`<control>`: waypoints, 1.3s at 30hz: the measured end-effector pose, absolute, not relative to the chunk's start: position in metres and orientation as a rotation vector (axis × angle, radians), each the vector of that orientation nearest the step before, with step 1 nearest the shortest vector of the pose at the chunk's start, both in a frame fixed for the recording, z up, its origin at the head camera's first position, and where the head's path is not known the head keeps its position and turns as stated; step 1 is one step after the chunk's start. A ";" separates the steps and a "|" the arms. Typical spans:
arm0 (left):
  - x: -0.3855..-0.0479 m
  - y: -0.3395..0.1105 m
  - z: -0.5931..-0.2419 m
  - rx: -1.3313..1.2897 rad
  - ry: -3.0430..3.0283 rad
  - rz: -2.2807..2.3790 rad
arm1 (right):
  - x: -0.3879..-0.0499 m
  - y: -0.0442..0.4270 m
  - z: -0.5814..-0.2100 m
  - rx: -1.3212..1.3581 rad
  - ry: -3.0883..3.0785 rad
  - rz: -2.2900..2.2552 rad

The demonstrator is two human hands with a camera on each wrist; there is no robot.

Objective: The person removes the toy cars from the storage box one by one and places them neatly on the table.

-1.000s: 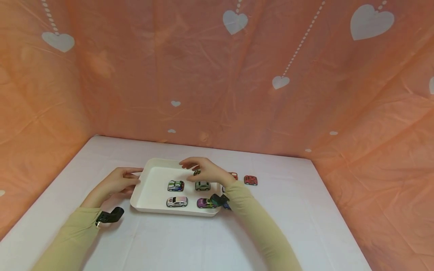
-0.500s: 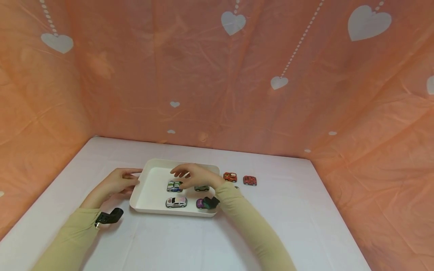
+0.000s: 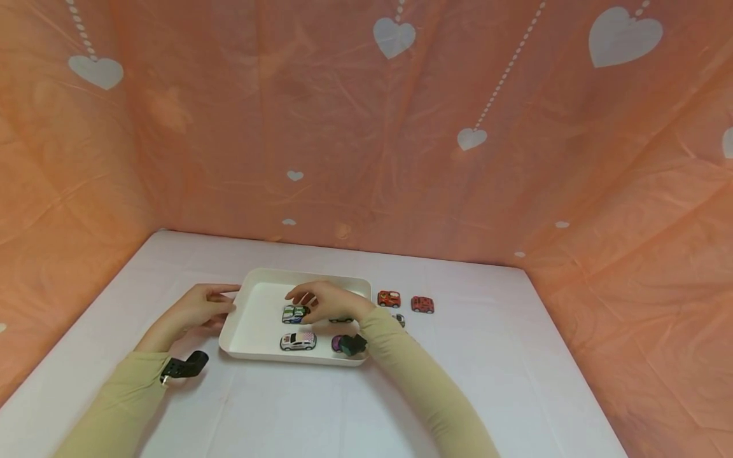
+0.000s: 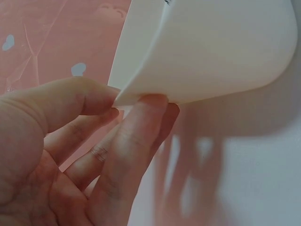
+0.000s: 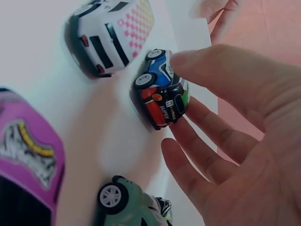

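In the head view, my left hand [image 3: 200,308] touches the outer left wall of a white tray [image 3: 243,305]; the left wrist view shows its fingertips against the tray's rim [image 4: 146,61]. Inside the tray, my right hand [image 3: 329,302] pinches a green, white and blue toy car [image 3: 294,314]. The right wrist view has the thumb on one side of this multicoloured toy car [image 5: 164,89] and fingers on the other. Nearer the front are a white toy car with pink checks [image 3: 298,341] and a purple toy car [image 3: 336,343]. A green toy car [image 5: 127,205] sits beside the right hand.
Right of the tray, two red toy cars [image 3: 422,305] stand on the white tabletop [image 3: 487,356], with another toy car [image 3: 399,319] partly behind the right sleeve. Orange cloth with white hearts [image 3: 366,140] surrounds the table. Both wrists wear black camera mounts [image 3: 188,366].
My right hand has moved left and slightly toward me, from above the tray's right part to the green, white and blue toy car. The left hand stays at the tray's wall.
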State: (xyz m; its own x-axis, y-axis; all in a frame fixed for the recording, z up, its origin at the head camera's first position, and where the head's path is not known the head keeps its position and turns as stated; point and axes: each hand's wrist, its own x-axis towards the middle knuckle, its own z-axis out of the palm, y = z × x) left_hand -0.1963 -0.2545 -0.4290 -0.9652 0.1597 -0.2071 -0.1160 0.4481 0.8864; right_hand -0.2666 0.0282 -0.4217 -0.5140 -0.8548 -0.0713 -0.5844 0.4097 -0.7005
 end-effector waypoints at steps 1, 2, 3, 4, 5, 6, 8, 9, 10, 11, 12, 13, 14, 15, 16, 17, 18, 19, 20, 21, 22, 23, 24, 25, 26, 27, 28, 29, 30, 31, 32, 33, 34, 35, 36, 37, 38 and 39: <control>-0.196 -0.254 -0.429 0.033 2.438 1.530 | -0.267 0.028 -0.422 -1.228 2.253 -0.860; -0.197 -0.254 -0.429 0.034 2.439 1.532 | -0.267 0.028 -0.422 -1.226 2.255 -0.849; -0.197 -0.254 -0.430 0.036 2.438 1.534 | -0.267 0.028 -0.423 -1.223 2.257 -0.839; -0.197 -0.254 -0.429 0.037 2.438 1.537 | -0.267 0.027 -0.423 -1.219 2.258 -0.830; -0.196 -0.255 -0.430 0.046 2.439 1.538 | -0.267 0.027 -0.424 -1.216 2.263 -0.817; -0.196 -0.255 -0.430 0.043 2.439 1.540 | -0.267 0.027 -0.424 -1.211 2.265 -0.811; -0.196 -0.254 -0.429 0.052 2.443 1.542 | -0.267 0.027 -0.425 -1.198 2.267 -0.806; -0.196 -0.254 -0.429 0.057 2.445 1.541 | -0.266 0.027 -0.425 -1.192 2.269 -0.806; -0.195 -0.254 -0.429 0.061 2.446 1.542 | -0.266 0.027 -0.425 -1.187 2.271 -0.805; -0.195 -0.254 -0.429 0.066 2.448 1.541 | -0.266 0.027 -0.425 -1.185 2.273 -0.804; -0.195 -0.254 -0.429 0.060 2.448 1.543 | -0.266 0.026 -0.425 -1.182 2.275 -0.801; -0.195 -0.254 -0.429 0.065 2.446 1.544 | -0.265 0.026 -0.425 -1.179 2.279 -0.799; -0.195 -0.254 -0.429 0.062 2.444 1.545 | -0.265 0.026 -0.425 -1.179 2.284 -0.796; -0.195 -0.254 -0.429 0.061 2.443 1.546 | -0.265 0.026 -0.425 -1.176 2.288 -0.796; -0.195 -0.254 -0.429 0.059 2.440 1.548 | -0.265 0.026 -0.425 -1.174 2.292 -0.796; -0.195 -0.254 -0.429 0.057 2.438 1.549 | -0.265 0.026 -0.425 -1.174 2.295 -0.797; -0.195 -0.254 -0.430 0.054 2.436 1.551 | -0.265 0.026 -0.426 -1.172 2.300 -0.797; -0.195 -0.254 -0.430 0.053 2.433 1.554 | -0.265 0.026 -0.425 -1.171 2.303 -0.799; -0.196 -0.254 -0.430 0.050 2.433 1.555 | -0.265 0.026 -0.425 -1.172 2.307 -0.798; -0.196 -0.254 -0.430 0.049 2.432 1.555 | -0.265 0.026 -0.425 -1.174 2.311 -0.797; -0.196 -0.254 -0.430 0.048 2.433 1.554 | -0.264 0.025 -0.425 -1.173 2.313 -0.796; -0.196 -0.255 -0.430 0.046 2.433 1.551 | -0.264 0.025 -0.425 -1.172 2.317 -0.794; -0.196 -0.255 -0.430 0.041 2.434 1.548 | -0.264 0.024 -0.425 -1.170 2.323 -0.790; -0.196 -0.255 -0.430 0.041 2.439 1.542 | -0.264 0.024 -0.425 -1.166 2.325 -0.788; -0.196 -0.255 -0.430 0.039 2.441 1.538 | -0.264 0.024 -0.425 -1.161 2.329 -0.786; -0.196 -0.255 -0.430 0.039 2.443 1.534 | -0.264 0.023 -0.425 -1.155 2.331 -0.787; -0.196 -0.255 -0.430 0.035 2.446 1.532 | -0.264 0.023 -0.425 -1.152 2.333 -0.784; -0.196 -0.255 -0.430 0.034 2.445 1.532 | -0.264 0.023 -0.425 -1.151 2.337 -0.780; -0.196 -0.255 -0.431 0.034 2.447 1.531 | -0.264 0.023 -0.425 -1.148 2.338 -0.782; -0.196 -0.255 -0.431 0.040 2.448 1.531 | -0.264 0.023 -0.425 -1.146 2.338 -0.782; -0.196 -0.255 -0.431 0.043 2.449 1.530 | -0.264 0.022 -0.425 -1.147 2.341 -0.780; -0.196 -0.255 -0.431 0.043 2.451 1.527 | -0.264 0.022 -0.425 -1.148 2.343 -0.778; -0.196 -0.256 -0.431 0.045 2.453 1.526 | -0.264 0.022 -0.425 -1.151 2.345 -0.775; -0.196 -0.256 -0.431 0.049 2.454 1.524 | -0.264 0.022 -0.425 -1.151 2.346 -0.775; -0.197 -0.256 -0.432 0.048 2.456 1.522 | -0.264 0.022 -0.425 -1.153 2.347 -0.774; -0.197 -0.256 -0.431 0.048 2.457 1.522 | -0.263 0.022 -0.425 -1.157 2.351 -0.768; -0.197 -0.256 -0.431 0.046 2.458 1.521 | -0.263 0.022 -0.425 -1.161 2.353 -0.765; -0.197 -0.256 -0.431 0.040 2.457 1.522 | -0.263 0.022 -0.424 -1.164 2.355 -0.762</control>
